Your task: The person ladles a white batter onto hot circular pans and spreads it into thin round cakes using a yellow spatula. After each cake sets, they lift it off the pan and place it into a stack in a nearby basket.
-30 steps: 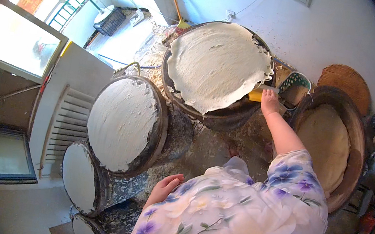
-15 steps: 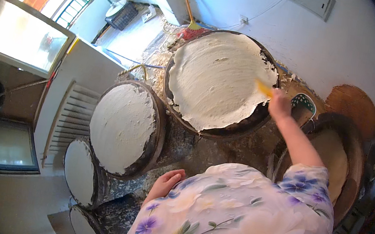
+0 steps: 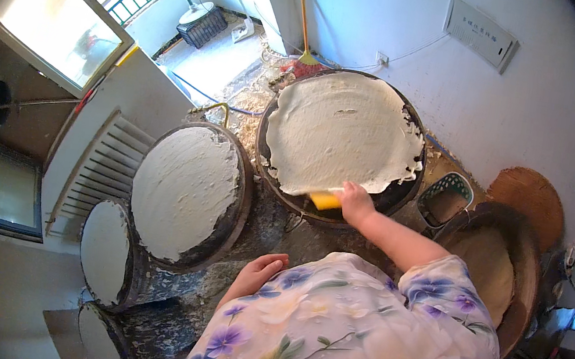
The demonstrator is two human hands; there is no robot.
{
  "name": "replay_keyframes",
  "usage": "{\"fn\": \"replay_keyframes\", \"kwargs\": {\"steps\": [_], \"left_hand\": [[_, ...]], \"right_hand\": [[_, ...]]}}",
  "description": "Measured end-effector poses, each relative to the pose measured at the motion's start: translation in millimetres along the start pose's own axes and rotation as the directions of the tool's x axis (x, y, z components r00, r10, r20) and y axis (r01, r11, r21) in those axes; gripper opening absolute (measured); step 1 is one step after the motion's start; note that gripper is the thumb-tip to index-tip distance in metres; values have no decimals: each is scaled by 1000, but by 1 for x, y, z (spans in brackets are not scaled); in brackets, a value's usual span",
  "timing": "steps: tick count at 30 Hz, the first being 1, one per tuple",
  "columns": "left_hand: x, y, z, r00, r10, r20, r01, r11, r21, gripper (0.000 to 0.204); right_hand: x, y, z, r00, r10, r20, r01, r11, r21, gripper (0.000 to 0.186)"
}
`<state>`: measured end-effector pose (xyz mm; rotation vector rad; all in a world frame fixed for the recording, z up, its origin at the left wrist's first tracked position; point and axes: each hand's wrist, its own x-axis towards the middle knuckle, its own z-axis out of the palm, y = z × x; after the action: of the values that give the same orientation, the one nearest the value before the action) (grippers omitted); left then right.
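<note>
My right hand [image 3: 356,203] is closed on a yellow scraper [image 3: 325,201], its flat blade at the near edge of a large round griddle [image 3: 390,211]. A thin, pale sheet of batter [image 3: 342,136] covers most of this dark griddle, with ragged edges at the right. My fingers hide part of the scraper. Near my waist, my left hand [image 3: 258,273] is loosely curled, and nothing shows in it. To its left, another round griddle [image 3: 246,196] carries a white batter sheet [image 3: 185,194].
Smaller coated griddles [image 3: 104,250] continue at the lower left. A green-rimmed basket [image 3: 446,199] stands right of the large griddle, beside a wide brown basin [image 3: 526,271] with beige contents. A round brown board [image 3: 527,204] leans on the wall. A broom [image 3: 304,18] stands behind.
My right hand has swept the scraper from the griddle's right side to its near edge, toward the left. My left hand stays by my waist. The view has shifted slightly.
</note>
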<state>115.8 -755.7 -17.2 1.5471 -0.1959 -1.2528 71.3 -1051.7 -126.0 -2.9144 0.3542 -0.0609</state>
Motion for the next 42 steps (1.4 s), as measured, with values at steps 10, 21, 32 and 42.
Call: {"fn": "replay_keyframes", "kwargs": {"steps": [10,21,32,42], "left_hand": [[5,-5,-1,994,78,70,-91,974,206,34],[7,-10,5,987,91,133,-111,982,155,33],[-4,-9,4,989,122,84,-131,985,115,32],[6,11,3,984,9,177,-47,977,209,32]], "right_hand": [[25,48,-103,929,93,-358,-6,972,235,25],[-53,-23,23,979,-126,-160,83,964,-252,38],[53,80,-68,787,575,-222,-386,740,551,29],[-134,184,-186,397,911,-113,484,-103,869,44]]}}
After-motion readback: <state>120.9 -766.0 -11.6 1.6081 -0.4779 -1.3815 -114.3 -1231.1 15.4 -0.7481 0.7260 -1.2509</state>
